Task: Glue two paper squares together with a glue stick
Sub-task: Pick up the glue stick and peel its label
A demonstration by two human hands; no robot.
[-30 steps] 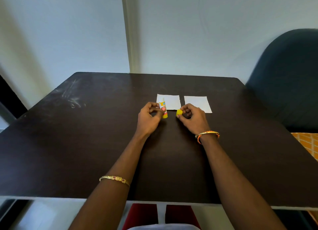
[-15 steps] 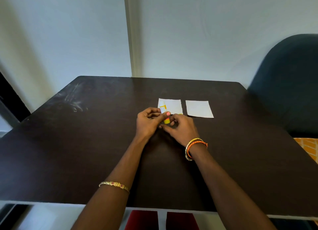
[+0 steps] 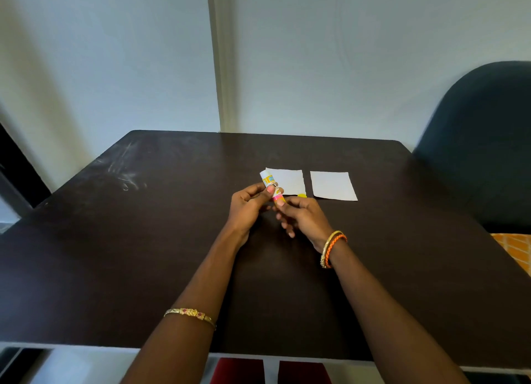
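White paper squares on dark desk (image 3: pixel 143 254); glue stick held over it in both hands.

Left hand (image 3: pixel 247 208) had its fingers (image 3: pixel 260 189) curled round the white-and-yellow labelled glue stick (image 3: pixel 272 189), which tilted up and away over the left white paper square (image 3: pixel 288 180). Right hand (image 3: pixel 304 218) pinched the stick's lower yellow end, other fingers loosely spread. Small yellow cap (image 3: pixel 302 195) lay on the desk at that square's near edge. Right white paper square (image 3: pixel 333 185) lay flat just beside, apart from the first.

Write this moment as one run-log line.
left hand: grips glue stick | right hand: at its base | cap: on table | paper squares: apart
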